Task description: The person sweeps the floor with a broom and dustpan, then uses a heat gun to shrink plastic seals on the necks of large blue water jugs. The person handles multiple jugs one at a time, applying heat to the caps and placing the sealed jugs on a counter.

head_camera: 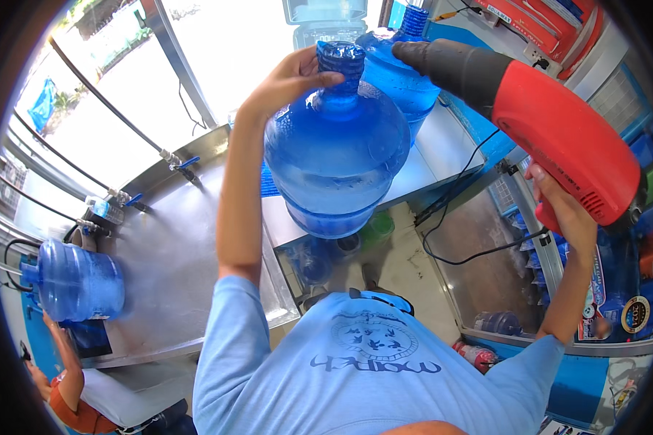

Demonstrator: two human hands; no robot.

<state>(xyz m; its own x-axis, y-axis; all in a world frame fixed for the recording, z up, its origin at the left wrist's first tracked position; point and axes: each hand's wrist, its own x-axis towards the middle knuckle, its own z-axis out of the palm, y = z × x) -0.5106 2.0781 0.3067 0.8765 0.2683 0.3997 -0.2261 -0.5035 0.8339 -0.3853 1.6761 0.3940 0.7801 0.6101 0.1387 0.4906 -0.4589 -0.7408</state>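
Note:
A large blue plastic water jug point(334, 157) stands upright before me on a white counter. A blue printed shrink seal point(342, 68) wraps its neck and cap. My left hand point(302, 79) grips that sealed neck, thumb across the near side and fingers partly hidden behind. In my right hand point(563, 206) is a red heat gun point(566, 136), held by its handle. Its dark nozzle point(413, 54) points left towards the neck, some distance from it. Just behind, a second blue water jug point(400, 81) also bears a sealed neck, partly covered by the nozzle.
The black cord point(441, 239) hangs below the heat gun. At left is a stainless steel sink point(196, 261) with blue-handled valves point(188, 163). Another person's arm point(65, 348) reaches to a blue jug point(81, 280) lying there. A red device point(538, 27) sits at upper right.

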